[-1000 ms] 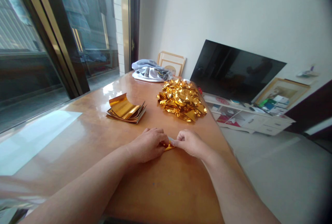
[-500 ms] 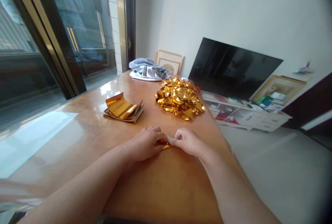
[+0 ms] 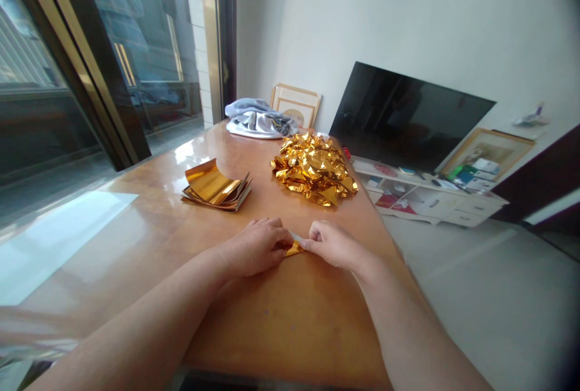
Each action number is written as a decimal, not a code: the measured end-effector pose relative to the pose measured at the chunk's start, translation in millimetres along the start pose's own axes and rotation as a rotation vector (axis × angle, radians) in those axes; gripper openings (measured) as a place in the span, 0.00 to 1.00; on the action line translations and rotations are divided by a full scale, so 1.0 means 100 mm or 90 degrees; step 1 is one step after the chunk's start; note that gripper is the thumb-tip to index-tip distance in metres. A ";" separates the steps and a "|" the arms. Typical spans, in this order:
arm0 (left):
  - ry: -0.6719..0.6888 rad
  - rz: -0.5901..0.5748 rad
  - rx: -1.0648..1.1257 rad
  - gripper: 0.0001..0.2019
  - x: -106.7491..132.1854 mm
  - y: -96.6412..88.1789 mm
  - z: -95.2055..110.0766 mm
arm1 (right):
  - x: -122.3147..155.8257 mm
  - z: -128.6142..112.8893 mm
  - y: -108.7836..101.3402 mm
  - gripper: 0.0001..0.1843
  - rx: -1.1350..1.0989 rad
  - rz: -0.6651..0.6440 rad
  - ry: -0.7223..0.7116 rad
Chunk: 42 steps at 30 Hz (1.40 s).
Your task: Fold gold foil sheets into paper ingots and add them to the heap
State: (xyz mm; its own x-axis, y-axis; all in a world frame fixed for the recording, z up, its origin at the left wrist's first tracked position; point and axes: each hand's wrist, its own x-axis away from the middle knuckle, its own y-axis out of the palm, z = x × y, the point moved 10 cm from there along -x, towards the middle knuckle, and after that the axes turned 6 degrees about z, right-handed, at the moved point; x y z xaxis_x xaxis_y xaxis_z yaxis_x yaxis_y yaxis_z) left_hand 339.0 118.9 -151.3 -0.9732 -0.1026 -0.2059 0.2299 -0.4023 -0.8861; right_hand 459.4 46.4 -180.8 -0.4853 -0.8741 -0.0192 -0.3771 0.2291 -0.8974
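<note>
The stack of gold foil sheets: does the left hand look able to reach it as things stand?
Probably yes: the left hand lies near the stack with nothing between them on the table, though it would first have to release the folded foil.

**A flat-screen TV tilts behind a white low cabinet beside my glossy wooden table**
A gray-and-white cloth lies bunched at the table's far end, just before 1 wooden picture frame propped against the wall. A 2nd frame leans behind the cabinet. A sliding glass door runs along my left.
</note>
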 end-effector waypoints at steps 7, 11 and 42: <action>-0.007 -0.023 0.005 0.11 0.01 -0.01 0.02 | 0.04 0.08 -0.07 0.21 0.076 -0.010 0.021; 0.001 -0.021 0.007 0.12 0.01 -0.01 0.03 | 0.07 0.19 -0.13 0.18 0.093 0.008 0.038; 0.020 -0.013 0.001 0.10 -0.03 0.04 -0.01 | 0.29 -0.65 -0.03 0.08 0.109 0.025 -0.133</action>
State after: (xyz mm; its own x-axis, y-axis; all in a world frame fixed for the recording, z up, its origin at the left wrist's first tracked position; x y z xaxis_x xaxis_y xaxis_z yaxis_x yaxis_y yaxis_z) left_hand 342.4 119.0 -154.7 -0.9775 -0.0649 -0.2009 0.2098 -0.4054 -0.8897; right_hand 395.4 48.5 -150.3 -0.3169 -0.9395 -0.1297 -0.2138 0.2040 -0.9553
